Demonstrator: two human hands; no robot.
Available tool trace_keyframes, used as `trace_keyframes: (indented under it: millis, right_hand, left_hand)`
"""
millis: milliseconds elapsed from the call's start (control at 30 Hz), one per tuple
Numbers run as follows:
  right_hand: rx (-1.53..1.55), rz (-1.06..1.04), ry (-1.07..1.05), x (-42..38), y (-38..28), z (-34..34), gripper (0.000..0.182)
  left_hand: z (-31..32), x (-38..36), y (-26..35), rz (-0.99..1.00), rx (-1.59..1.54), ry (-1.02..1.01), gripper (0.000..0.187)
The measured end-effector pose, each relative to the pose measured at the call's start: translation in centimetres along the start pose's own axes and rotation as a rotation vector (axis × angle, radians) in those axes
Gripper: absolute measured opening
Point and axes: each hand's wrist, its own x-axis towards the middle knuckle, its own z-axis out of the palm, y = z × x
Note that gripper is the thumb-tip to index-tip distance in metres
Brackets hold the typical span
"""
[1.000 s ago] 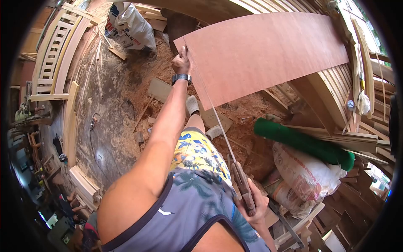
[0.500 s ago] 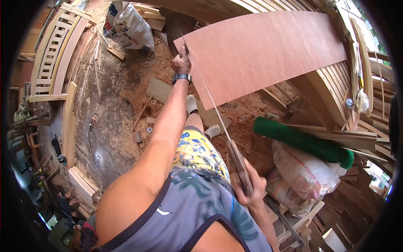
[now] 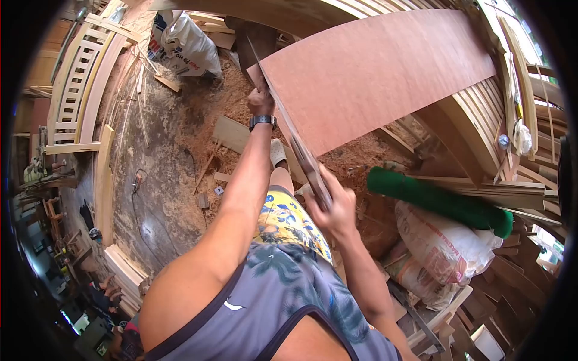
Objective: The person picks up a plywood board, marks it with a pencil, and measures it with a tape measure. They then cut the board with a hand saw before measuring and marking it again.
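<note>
A large reddish plywood sheet [image 3: 385, 72] lies over a slatted wooden frame ahead of me. My right hand [image 3: 337, 207] is wrapped round the handle of a handsaw [image 3: 312, 174], whose blade slants forward along the sheet's left edge and past its far corner. To the left of the blade, my left hand [image 3: 261, 101], with a dark watch at the wrist, is closed on a narrow strip of the plywood [image 3: 256, 78]. The fingers under the strip are partly hidden.
Sawdust and wood offcuts [image 3: 232, 133] cover the floor around my feet. A green roll [image 3: 439, 201] lies on white sacks [image 3: 442, 240] to the right. Another white sack [image 3: 186, 48] stands at the far left, near a slatted wooden panel [image 3: 75, 84]. A power cord trails on the floor.
My right hand has pushed the saw forward and away from my body, so more blade extends past the sheet's far corner. My left hand stays at the strip, its fingers more curled.
</note>
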Motion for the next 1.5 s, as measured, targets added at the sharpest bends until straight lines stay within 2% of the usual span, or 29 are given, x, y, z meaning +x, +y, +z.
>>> trace_keyframes:
  millis: [33, 67, 100, 167, 200, 267, 333, 400, 433, 500, 533, 633, 667, 767, 833, 900, 933, 1033, 1167, 1367, 1433, 1500]
  right_hand:
    - [0.013, 0.03, -0.026, -3.1, -0.5, -2.2, 0.06]
    - [0.006, 0.206, -0.12, -5.8, -2.9, -5.1, 0.061]
    - [-0.062, 0.134, -0.105, -8.9, -3.5, -7.2, 0.06]
    - [-0.125, 0.185, -0.161, -13.7, -6.2, -11.0, 0.064]
    - [-0.126, 0.183, -0.164, -14.9, -6.5, -11.8, 0.064]
    - [-0.109, 0.36, -0.195, -16.1, -7.3, -12.5, 0.062]
    - [-0.089, 0.181, -0.131, -11.5, -5.7, -9.8, 0.061]
    - [-0.019, 0.154, -0.133, -6.4, -1.8, -5.5, 0.06]
    - [0.008, 0.059, -0.078, -3.5, 0.2, -2.7, 0.06]
    - [0.002, 0.081, -0.082, 1.4, 0.6, 0.6, 0.058]
    - [-0.002, 0.07, -0.086, 2.2, 0.7, 1.0, 0.058]
    - [0.046, 0.107, -0.078, 2.9, 1.0, 1.1, 0.055]
    - [0.067, 0.115, -0.061, 3.0, 1.0, 0.9, 0.054]
    - [0.128, 0.17, -0.1, 3.4, 0.2, 0.5, 0.053]
    - [0.198, 0.179, -0.075, 3.5, 0.0, 0.3, 0.053]
    - [0.194, 0.202, -0.091, 3.6, -0.3, 0.1, 0.051]
    - [0.189, 0.243, -0.106, 3.6, -0.2, 0.1, 0.051]
    - [0.169, 0.286, -0.121, 3.6, -0.2, 0.1, 0.051]
    - [0.14, 0.226, -0.108, 3.8, 0.0, 0.2, 0.051]
    - [0.167, 0.283, -0.148, 3.9, 0.2, -0.1, 0.048]
    - [0.177, 0.275, -0.142, 3.9, 0.1, -0.1, 0.047]
    - [0.191, 0.263, -0.136, 3.9, 0.1, -0.1, 0.047]
  left_hand:
    - [0.2, 0.3, -0.3, -0.028, 0.028, -0.001, 0.084]
    - [0.1, 0.2, 0.2, -0.035, 0.037, 0.011, 0.081]
    - [0.0, 0.0, 0.5, -0.042, 0.035, 0.015, 0.081]
    - [-0.2, -0.6, 1.2, 0.011, 0.071, 0.092, 0.077]
    - [-0.5, -0.7, 1.6, 0.002, 0.059, 0.058, 0.074]
    - [-0.7, -0.6, 1.7, 0.008, 0.055, 0.056, 0.074]
    - [-0.7, -0.6, 1.9, 0.018, 0.047, 0.055, 0.074]
    - [-1.1, -0.8, 2.1, -0.065, 0.099, 0.003, 0.074]
    - [-1.1, -0.9, 1.7, -0.07, 0.098, 0.011, 0.074]
    - [-0.6, -1.0, 1.2, -0.018, 0.055, 0.041, 0.074]
    - [-1.4, -1.2, 2.7, -0.056, 0.058, 0.001, 0.073]
    - [-1.6, 0.4, 1.5, -0.023, -0.076, -0.087, 0.074]
    - [-1.4, 0.0, 1.1, -0.076, -0.237, -0.048, 0.076]
    - [-0.2, -0.2, -1.4, -0.428, -0.961, -0.148, 0.072]
    - [-1.1, -0.7, -3.0, -0.474, -0.954, -0.182, 0.067]
    - [-3.6, -2.2, -0.7, -0.519, -0.792, -0.204, 0.069]
    - [-3.7, -2.5, -0.2, -0.519, -0.799, -0.134, 0.072]
    - [-4.5, -2.6, -0.4, -0.514, -0.777, -0.142, 0.074]
    - [-4.7, -2.4, 0.2, -0.436, -0.735, -0.143, 0.074]
    - [-3.6, -1.9, 0.8, -0.399, -0.673, -0.162, 0.072]
    - [-2.5, -1.5, 0.5, -0.305, -0.617, -0.049, 0.073]
    - [-2.4, -1.3, 0.1, -0.303, -0.624, -0.077, 0.073]
